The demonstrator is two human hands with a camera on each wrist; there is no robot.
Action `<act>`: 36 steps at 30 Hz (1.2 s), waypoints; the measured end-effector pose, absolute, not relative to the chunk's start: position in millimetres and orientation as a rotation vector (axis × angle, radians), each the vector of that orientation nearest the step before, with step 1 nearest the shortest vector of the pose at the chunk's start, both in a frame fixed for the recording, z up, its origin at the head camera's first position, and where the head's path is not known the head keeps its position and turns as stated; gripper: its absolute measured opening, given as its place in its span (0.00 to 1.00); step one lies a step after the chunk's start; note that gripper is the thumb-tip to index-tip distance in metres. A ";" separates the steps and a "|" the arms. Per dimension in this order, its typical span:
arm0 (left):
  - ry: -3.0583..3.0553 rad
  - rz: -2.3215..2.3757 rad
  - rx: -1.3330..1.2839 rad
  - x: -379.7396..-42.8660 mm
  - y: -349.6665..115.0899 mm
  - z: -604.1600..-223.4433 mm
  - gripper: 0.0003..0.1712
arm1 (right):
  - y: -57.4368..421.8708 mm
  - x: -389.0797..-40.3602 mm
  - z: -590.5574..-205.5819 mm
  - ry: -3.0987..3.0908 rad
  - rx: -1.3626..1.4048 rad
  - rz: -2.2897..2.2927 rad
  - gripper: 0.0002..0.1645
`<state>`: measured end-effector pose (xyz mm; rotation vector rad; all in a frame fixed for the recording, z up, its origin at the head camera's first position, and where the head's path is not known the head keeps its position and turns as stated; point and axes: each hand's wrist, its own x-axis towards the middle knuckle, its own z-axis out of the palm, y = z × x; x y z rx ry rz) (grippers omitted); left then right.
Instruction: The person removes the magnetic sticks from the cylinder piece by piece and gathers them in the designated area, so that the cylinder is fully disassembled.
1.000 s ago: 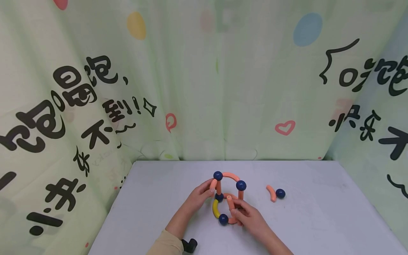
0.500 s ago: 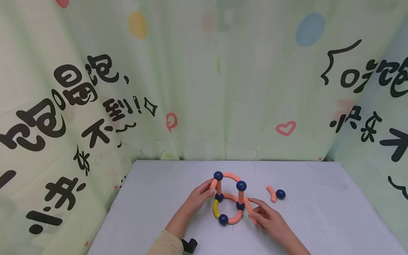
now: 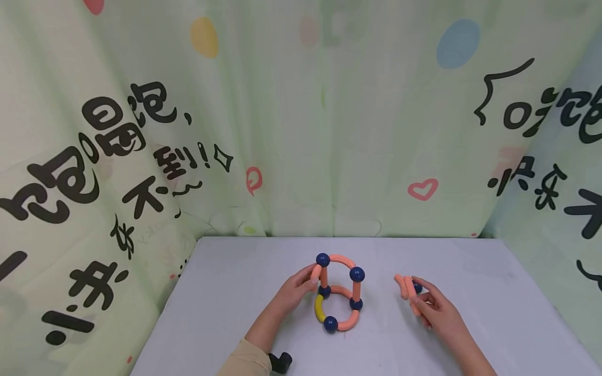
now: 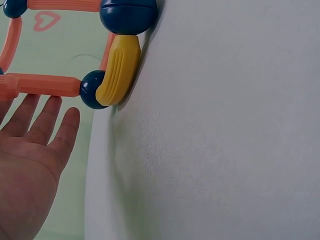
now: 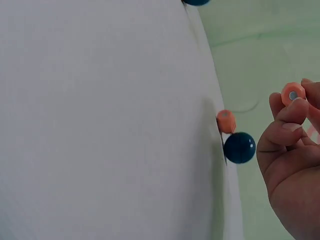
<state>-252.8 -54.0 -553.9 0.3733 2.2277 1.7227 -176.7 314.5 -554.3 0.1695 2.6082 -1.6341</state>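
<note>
A frame of magnetic sticks and balls stands upright on the table, with navy balls (image 3: pixel 357 274), orange sticks (image 3: pixel 348 320) and one yellow curved stick (image 3: pixel 319 308) at its lower left. At its upper left, my left hand (image 3: pixel 292 293) pinches a curved orange stick (image 3: pixel 316 271); several fingers (image 4: pixel 44 120) show behind the frame in the left wrist view. My right hand (image 3: pixel 441 312) pinches a straight orange stick (image 3: pixel 411 292) between thumb and fingers. Its metal-centred end (image 5: pixel 293 95) shows in the right wrist view. Just behind lie a loose curved orange stick (image 3: pixel 400 284) and a partly hidden navy ball (image 3: pixel 417 288).
The pale table (image 3: pixel 235 271) has its far edge against a printed green curtain (image 3: pixel 301 198), which also hangs at both sides. A black object (image 3: pixel 280 363) sits beside my left sleeve (image 3: pixel 246 360).
My right hand has carried the straight orange stick rightward, from in front of the frame to the loose stick and ball. The left hand and the frame stay about where they were.
</note>
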 end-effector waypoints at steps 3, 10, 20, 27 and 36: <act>2.226 1.728 0.364 -253.0 -53.9 -554.0 0.29 | 328.7 -181.2 -553.0 2.633 0.202 -1.583 0.38; 2.230 1.719 0.337 -252.5 -53.6 -555.0 0.29 | 350.1 -192.3 -552.3 2.684 0.275 -1.438 0.39; 2.214 1.728 0.312 -252.8 -53.6 -554.5 0.29 | 369.8 -209.7 -563.8 2.702 0.314 -1.247 0.41; 2.214 1.731 0.308 -252.2 -53.4 -554.1 0.29 | 373.4 -214.2 -567.9 2.684 0.323 -1.214 0.42; 2.224 1.723 0.326 -253.0 -54.1 -556.6 0.30 | 373.1 -218.6 -570.8 2.670 0.347 -1.189 0.41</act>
